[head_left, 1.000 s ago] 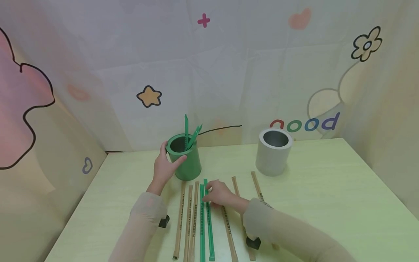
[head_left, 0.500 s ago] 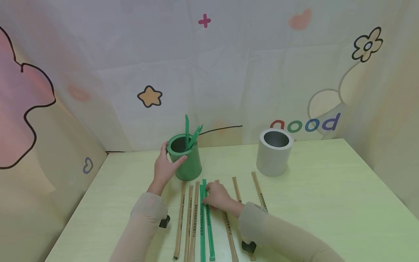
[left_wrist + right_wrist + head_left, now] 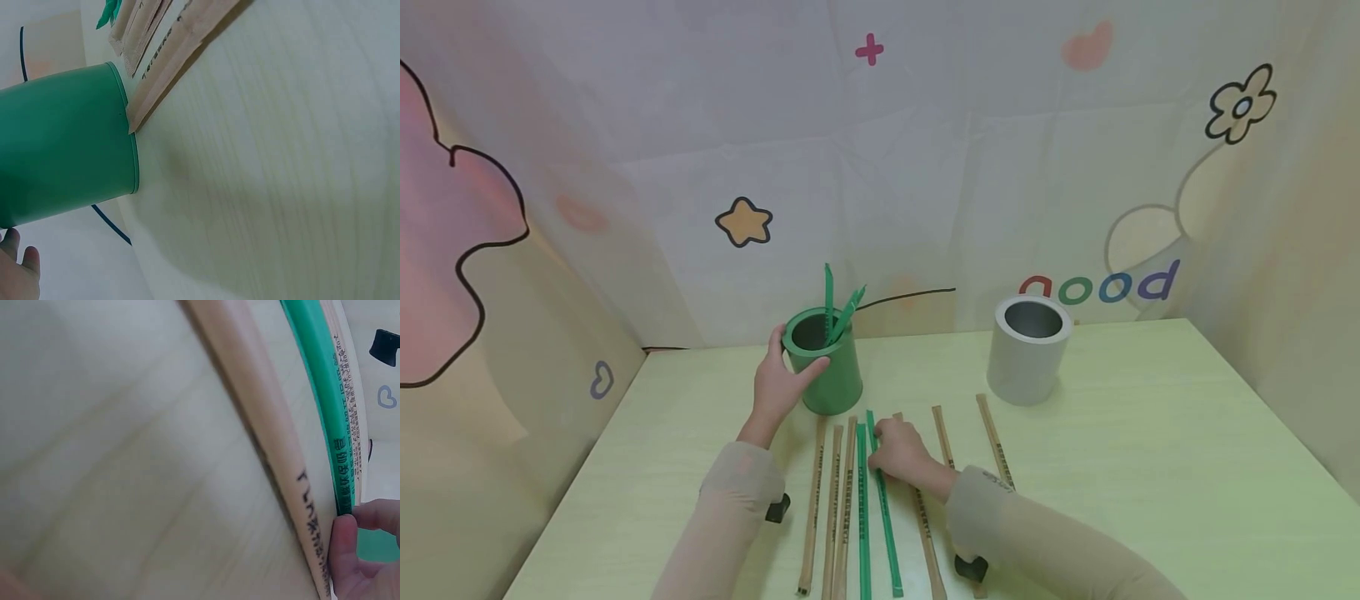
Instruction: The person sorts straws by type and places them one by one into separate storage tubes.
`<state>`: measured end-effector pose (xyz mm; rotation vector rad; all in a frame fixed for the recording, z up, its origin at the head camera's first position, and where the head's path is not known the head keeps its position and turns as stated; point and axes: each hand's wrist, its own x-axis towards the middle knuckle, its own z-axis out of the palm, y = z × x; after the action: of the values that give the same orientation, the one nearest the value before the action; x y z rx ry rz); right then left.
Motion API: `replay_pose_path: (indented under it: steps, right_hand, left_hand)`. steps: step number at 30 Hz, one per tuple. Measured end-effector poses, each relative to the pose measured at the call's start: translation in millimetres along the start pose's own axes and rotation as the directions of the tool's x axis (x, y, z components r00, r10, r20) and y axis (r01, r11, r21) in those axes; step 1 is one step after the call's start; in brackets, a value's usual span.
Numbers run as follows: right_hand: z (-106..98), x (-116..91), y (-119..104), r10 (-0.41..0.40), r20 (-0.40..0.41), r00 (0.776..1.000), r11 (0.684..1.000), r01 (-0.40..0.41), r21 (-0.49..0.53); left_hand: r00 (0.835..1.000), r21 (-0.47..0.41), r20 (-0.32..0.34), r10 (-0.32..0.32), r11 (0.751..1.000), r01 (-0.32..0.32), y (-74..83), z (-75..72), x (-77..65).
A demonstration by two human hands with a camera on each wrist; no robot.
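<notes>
My left hand [image 3: 777, 390] holds the side and rim of a green cup [image 3: 831, 383], thumb across its front. Two or so green wrapped straws [image 3: 846, 317] stick up from the cup. In the left wrist view, fingertips [image 3: 30, 261] show beside the cup wall. My right hand [image 3: 904, 450] pinches a green paper-wrapped straw [image 3: 888, 525] near its far end; the right wrist view shows thumb and finger at the end of that straw [image 3: 322, 381]. Another green straw [image 3: 863, 517] lies just left of it.
Brown paper-wrapped straws lie in a row either side: several at left, such as this brown straw [image 3: 814, 508], and a few at right, including a brown straw [image 3: 995, 437]. A white cup [image 3: 1024, 371] stands back right. A printed cloth [image 3: 895, 167] hangs behind the table.
The pinched green straw's near end has swung right, widening the gap from the other green straw. My right forearm shifted slightly left earlier on. The left hand and green cup stay put.
</notes>
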<state>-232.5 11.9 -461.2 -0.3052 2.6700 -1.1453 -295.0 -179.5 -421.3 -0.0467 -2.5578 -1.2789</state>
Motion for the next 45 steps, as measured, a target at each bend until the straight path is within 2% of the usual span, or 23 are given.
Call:
replay_pose_path:
  steps: [11,21,24,27,36,41,45]
  right_hand:
    - [-0.8,-1.4,2.0,0.02,-0.022,1.0,0.999,-0.019,0.043]
    - [-5.6,-2.9,4.8,0.111,-0.012,0.994,0.961,-0.105,0.254]
    - [-10.9,-1.0,4.1,0.113,-0.006,0.994,0.944,-0.106,0.314]
    - [-19.0,0.5,-0.7,0.082,-0.016,0.997,0.922,-0.07,0.38]
    - [-51.5,-1.1,-28.1,0.058,-0.057,0.997,0.839,-0.018,0.543]
    - [-73.2,-3.4,-46.1,0.017,-0.107,0.994,0.789,0.052,0.612]
    - [-90.3,-3.5,-55.7,-0.039,-0.161,0.986,0.766,0.133,0.629]
  left_hand:
    - [1.0,-0.005,0.005,-0.01,1.0,0.01,1.4,-1.1,-0.9]
    - [1.0,-0.005,0.004,-0.006,1.0,0.006,-0.1,-1.0,-1.3]
    - [1.0,-0.002,0.006,-0.005,1.0,0.005,1.1,-1.2,-1.3]
    - [1.0,0.004,0.006,-0.007,1.0,0.007,2.4,-1.5,-1.2]
    - [1.0,0.005,0.014,0.0,1.0,0.0,4.3,-2.6,-0.4]
    - [1.0,0.011,0.015,-0.014,1.0,0.014,4.8,-2.9,-1.0]
    - [1.0,0.01,0.016,-0.02,1.0,0.02,3.2,-2.1,-0.9]
